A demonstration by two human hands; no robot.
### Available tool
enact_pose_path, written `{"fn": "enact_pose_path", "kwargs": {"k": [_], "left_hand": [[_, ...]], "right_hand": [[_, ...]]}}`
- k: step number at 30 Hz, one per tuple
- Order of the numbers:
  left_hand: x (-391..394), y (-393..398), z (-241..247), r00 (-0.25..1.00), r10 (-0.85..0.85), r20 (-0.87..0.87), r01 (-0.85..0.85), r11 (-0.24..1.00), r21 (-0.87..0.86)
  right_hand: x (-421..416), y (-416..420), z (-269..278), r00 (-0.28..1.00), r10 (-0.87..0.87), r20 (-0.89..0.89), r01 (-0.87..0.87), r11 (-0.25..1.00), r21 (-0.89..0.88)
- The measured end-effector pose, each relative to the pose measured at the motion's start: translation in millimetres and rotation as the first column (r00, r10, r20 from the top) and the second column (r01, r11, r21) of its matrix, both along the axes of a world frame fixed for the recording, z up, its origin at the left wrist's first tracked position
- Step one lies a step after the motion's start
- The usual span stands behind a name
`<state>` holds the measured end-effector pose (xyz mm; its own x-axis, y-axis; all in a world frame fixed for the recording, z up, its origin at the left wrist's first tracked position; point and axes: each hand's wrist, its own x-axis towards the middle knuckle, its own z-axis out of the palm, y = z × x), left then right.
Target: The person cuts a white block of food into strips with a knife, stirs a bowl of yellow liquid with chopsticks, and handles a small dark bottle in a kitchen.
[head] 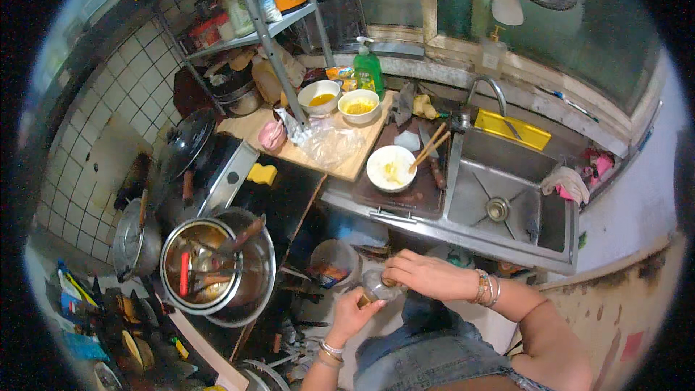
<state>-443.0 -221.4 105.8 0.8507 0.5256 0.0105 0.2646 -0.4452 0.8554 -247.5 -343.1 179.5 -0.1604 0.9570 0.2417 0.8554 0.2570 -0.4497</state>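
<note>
My left hand (pixel 353 312) is closed around a small clear jar (pixel 376 285), held in front of my body below the counter. At the jar's upper right, the bent fingers of my right hand (pixel 404 274) grip its top or rim; whether a lid is there is hidden by the fingers. Beyond my hands, a white bowl (pixel 384 180) with yellow residue and wooden chopsticks (pixel 431 146) sits on a dark cutting board (pixel 374 203). Beside the chopsticks lies a knife (pixel 437 174). Two more white bowls, one with yellow liquid (pixel 320 111) and one with yellow food (pixel 359 114), stand on a wooden board (pixel 347 169).
A steel sink (pixel 491 195) is at the right, with a cloth (pixel 566 184) on its edge. Steel pots (pixel 201 304) holding utensils stand at the left. A bin (pixel 335 263) is just beyond my hands. A green pump bottle (pixel 368 68) and a metal shelf (pixel 255 30) are at the back.
</note>
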Motion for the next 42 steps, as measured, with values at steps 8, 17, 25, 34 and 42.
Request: {"fn": "enact_pose_path", "kwargs": {"k": [8, 17, 25, 34, 42], "left_hand": [[122, 75, 18, 0.979, 0.204, -0.030, -0.197, 0.969, 0.152], [210, 117, 18, 0.945, 0.144, -0.292, -0.009, 0.909, 0.418], [236, 127, 18, 0.893, 0.140, -0.428, 0.112, 0.851, 0.513], [246, 136, 13, 0.865, 0.112, -0.490, 0.207, 0.808, 0.552], [255, 133, 21, 0.825, 0.121, -0.551, 0.241, 0.808, 0.538]], "right_hand": [[153, 21, 11, 0.915, -0.347, -0.207, 0.399, 0.859, 0.322], [197, -6, -57, 0.672, -0.616, -0.410, 0.703, 0.705, 0.093], [217, -11, -77, 0.606, -0.658, -0.447, 0.756, 0.651, 0.066], [230, -7, -82, 0.606, -0.652, -0.455, 0.753, 0.655, 0.064], [234, -5, -88, 0.591, -0.663, -0.460, 0.762, 0.646, 0.048]]}}
